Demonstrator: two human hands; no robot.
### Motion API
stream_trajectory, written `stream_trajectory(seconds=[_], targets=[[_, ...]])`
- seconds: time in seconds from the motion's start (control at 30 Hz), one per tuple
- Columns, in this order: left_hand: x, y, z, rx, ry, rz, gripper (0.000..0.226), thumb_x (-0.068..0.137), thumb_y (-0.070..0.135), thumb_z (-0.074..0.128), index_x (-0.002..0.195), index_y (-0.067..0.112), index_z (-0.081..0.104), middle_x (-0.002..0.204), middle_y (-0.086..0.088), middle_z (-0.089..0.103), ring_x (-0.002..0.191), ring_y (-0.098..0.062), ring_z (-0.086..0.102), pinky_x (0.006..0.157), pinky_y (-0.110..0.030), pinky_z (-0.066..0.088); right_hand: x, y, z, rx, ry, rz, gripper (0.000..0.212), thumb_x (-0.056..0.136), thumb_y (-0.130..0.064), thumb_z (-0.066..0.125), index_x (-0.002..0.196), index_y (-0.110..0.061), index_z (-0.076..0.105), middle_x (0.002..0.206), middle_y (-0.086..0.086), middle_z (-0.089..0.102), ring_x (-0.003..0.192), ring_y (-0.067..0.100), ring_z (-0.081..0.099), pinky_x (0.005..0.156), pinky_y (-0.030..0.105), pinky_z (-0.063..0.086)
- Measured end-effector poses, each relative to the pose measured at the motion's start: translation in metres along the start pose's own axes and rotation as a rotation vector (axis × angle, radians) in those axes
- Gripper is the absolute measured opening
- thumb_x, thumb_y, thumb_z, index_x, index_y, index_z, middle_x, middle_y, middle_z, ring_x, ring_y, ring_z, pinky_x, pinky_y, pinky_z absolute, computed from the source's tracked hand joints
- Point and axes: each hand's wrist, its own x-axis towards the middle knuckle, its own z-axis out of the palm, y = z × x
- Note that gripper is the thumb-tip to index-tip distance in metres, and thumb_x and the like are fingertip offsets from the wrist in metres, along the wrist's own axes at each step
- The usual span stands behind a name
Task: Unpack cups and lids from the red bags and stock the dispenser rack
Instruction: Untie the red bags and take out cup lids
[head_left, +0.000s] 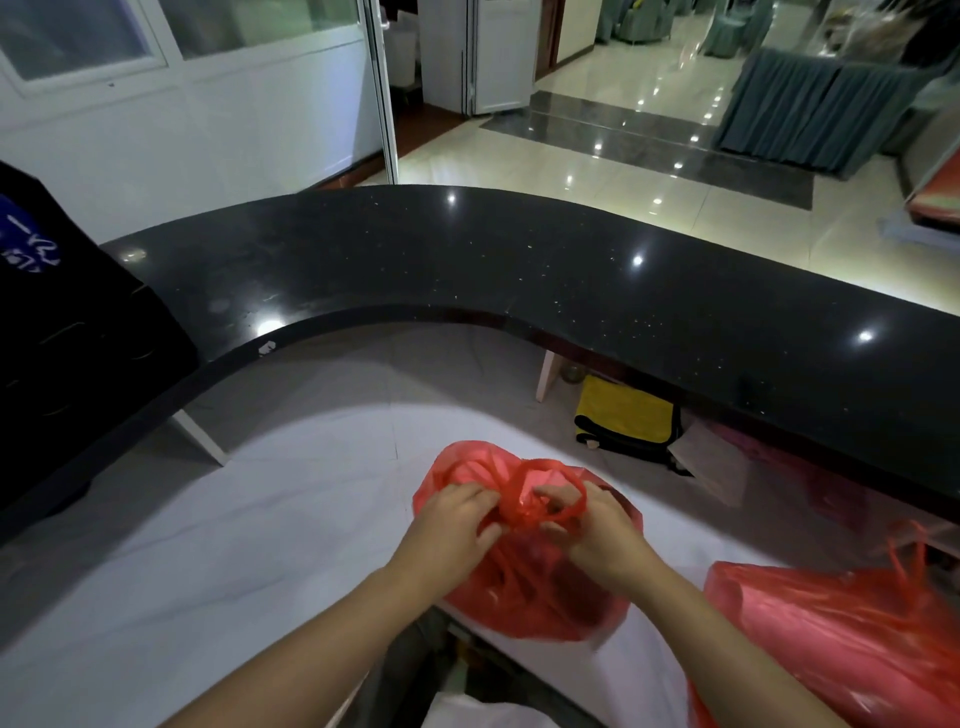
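Note:
A tied red plastic bag (524, 608) lies on the white lower desk (234, 545) at the centre front. My left hand (452, 530) pinches the bag's knotted handles from the left. My right hand (597, 530) grips the handle loop from the right, fingers curled into the knot. A second red bag (841, 639) lies at the right, closed, with its handles sticking up. The contents of both bags are hidden. No cups, lids or dispenser rack are clearly in view.
A curved black counter (519, 270) arcs above the desk. A black box-like object (67, 338) stands at the left on the counter. Under the counter at the right sits a yellow and black bag (628, 415). Beyond lies a shiny tiled floor with draped tables.

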Motion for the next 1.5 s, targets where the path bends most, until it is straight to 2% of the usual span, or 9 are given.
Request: stream_trajectory(seconds=[0.23,0.33,0.53,0.67,0.87,1.03,1.13,1.33,1.5], targets=[[-0.004,-0.018,-0.016,-0.071,0.109,-0.017,0.015,0.094,0.016,0.068,0.107,0.016,0.074,0.104,0.003,0.068,0.096,-0.014,0.062,0.09,-0.026,0.049,-0.018,0.019,-0.002,-0.056,0.238,0.06,0.019,0.075,-0.003,0.08,0.085,-0.017,0.073,0.084,-0.013,0.061,0.08,0.015,0.056,0.073,0.038,0.048],[-0.005,-0.038,-0.029,-0.122,0.261,-0.248,0.013,0.092,0.008,0.067,0.097,0.018,0.073,0.092,0.007,0.064,0.087,-0.009,0.059,0.078,-0.01,0.039,-0.037,0.04,-0.013,-0.074,0.356,0.143,0.027,0.071,0.006,0.082,0.084,-0.015,0.071,0.082,-0.013,0.056,0.075,0.015,0.053,0.067,0.034,0.046],[-0.01,-0.085,-0.05,-0.317,0.261,-0.706,0.015,0.09,0.012,0.064,0.092,0.027,0.066,0.087,0.006,0.067,0.087,-0.023,0.067,0.071,-0.03,0.045,-0.078,0.076,-0.032,-0.074,0.446,0.372,0.033,0.075,0.015,0.076,0.09,-0.014,0.072,0.081,-0.01,0.059,0.072,0.021,0.054,0.067,0.029,0.042],[-0.01,-0.069,-0.048,-0.412,0.072,-0.503,0.054,0.087,0.01,0.061,0.138,0.027,0.052,0.131,0.005,0.05,0.114,-0.015,0.055,0.092,-0.027,0.048,-0.078,0.061,-0.039,0.032,0.451,0.405,0.05,0.077,0.015,0.067,0.119,-0.012,0.066,0.106,-0.005,0.06,0.089,0.019,0.056,0.086,0.039,0.047],[0.024,-0.034,-0.053,-0.003,0.009,0.073,0.046,0.088,0.029,0.054,0.133,0.025,0.06,0.135,0.009,0.057,0.127,-0.013,0.048,0.107,-0.031,0.042,-0.034,-0.004,-0.05,-0.054,0.521,-0.019,0.031,0.083,-0.015,0.066,0.114,-0.014,0.071,0.121,-0.002,0.063,0.117,0.017,0.056,0.103,0.038,0.043],[0.06,-0.024,-0.044,0.244,-0.401,0.093,0.043,0.098,0.039,0.054,0.141,0.039,0.05,0.141,0.01,0.056,0.125,-0.019,0.053,0.102,-0.04,0.046,0.001,-0.024,-0.034,-0.425,-0.124,-0.058,0.074,0.085,-0.072,0.051,0.151,-0.043,0.034,0.161,-0.004,0.03,0.148,0.021,0.026,0.12,0.044,0.022],[0.058,-0.028,-0.042,0.313,-0.753,0.075,0.051,0.089,0.048,0.067,0.137,0.046,0.05,0.129,0.012,0.064,0.113,-0.019,0.06,0.091,-0.038,0.052,0.001,-0.013,-0.028,-0.55,-0.437,-0.061,0.066,0.088,-0.062,0.055,0.148,-0.042,0.037,0.147,-0.005,0.047,0.135,0.022,0.042,0.114,0.043,0.03],[0.027,-0.049,-0.024,0.333,-0.697,0.111,0.028,0.09,0.049,0.063,0.112,0.034,0.069,0.105,0.013,0.068,0.092,-0.013,0.059,0.072,-0.03,0.049,-0.058,0.016,-0.029,-0.492,-0.166,-0.271,0.021,0.075,-0.029,0.078,0.095,-0.032,0.074,0.088,-0.011,0.064,0.081,0.015,0.066,0.068,0.03,0.053],[0.002,-0.059,-0.001,0.327,-0.617,0.074,0.087,0.077,0.08,0.051,0.151,0.044,0.024,0.154,0.008,0.032,0.137,-0.02,0.036,0.109,-0.041,0.041,-0.103,0.032,-0.01,-0.423,-0.105,-0.259,0.022,0.078,-0.031,0.083,0.098,-0.033,0.073,0.097,-0.012,0.067,0.086,0.012,0.067,0.075,0.028,0.056]])
